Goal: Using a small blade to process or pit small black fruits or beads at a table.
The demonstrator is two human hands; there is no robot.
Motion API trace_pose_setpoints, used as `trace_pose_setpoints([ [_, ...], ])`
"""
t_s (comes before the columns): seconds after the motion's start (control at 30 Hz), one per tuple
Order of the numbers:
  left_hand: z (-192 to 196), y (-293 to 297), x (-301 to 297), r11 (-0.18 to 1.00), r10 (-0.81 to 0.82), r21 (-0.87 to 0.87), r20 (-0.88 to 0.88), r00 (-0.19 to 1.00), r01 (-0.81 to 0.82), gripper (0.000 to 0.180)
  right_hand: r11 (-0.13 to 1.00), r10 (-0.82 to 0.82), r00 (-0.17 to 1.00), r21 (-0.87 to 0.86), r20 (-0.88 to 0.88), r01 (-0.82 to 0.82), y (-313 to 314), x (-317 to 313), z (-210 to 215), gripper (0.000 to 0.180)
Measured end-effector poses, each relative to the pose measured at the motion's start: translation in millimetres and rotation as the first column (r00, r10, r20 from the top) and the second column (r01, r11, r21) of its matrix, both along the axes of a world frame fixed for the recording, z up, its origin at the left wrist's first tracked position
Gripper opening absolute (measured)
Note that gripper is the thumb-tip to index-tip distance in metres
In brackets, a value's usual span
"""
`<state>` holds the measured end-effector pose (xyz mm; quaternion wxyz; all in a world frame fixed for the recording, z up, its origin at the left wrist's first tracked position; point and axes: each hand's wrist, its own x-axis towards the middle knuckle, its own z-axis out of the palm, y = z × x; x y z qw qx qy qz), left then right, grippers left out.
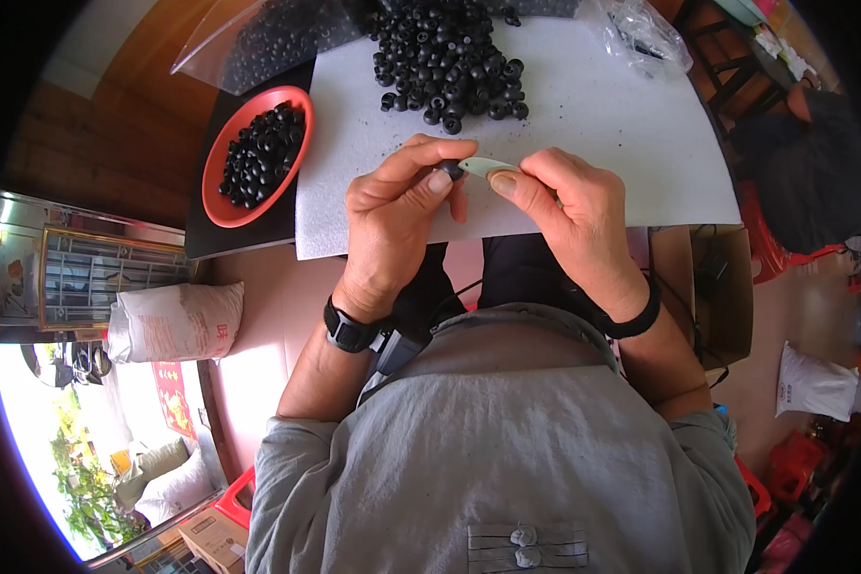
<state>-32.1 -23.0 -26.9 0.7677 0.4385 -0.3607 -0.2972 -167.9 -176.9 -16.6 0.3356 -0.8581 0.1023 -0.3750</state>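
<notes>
A small black bead [451,169] is pinched between the thumb and fingers of the left hand [397,215], above the white sheet [593,124] spread on the desk [249,225]. A pale, flat pointed tool [488,167] is held narrowly by the fingers of the right hand [569,215], its tip touching the bead; its rear end is hidden under the thumb. A heap of black beads [450,57] lies farther out on the sheet, cut off at the top edge. More beads are held in a red bowl [222,167] to the left. A clear plastic bag [249,38] is hard to make out.
</notes>
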Motion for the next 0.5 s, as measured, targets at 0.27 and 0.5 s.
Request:
trace_pose_setpoints([
  [0.27, 2.1, -0.2, 0.0, 1.0, -0.01, 0.027, 0.025, 1.0, 0.009, 0.028, 0.999, -0.004, 0.999, -0.049, 0.034, 0.006, 0.4, 1.4, -2.9, 0.03],
  [0.5, 3.7, 1.0, -0.1, 0.998, 0.005, 0.067, -0.009, 1.0, -0.005, 0.025, 0.995, 0.002, 0.999, -0.098, 0.045, 0.003, -0.1, 1.7, -4.8, 0.031],
])
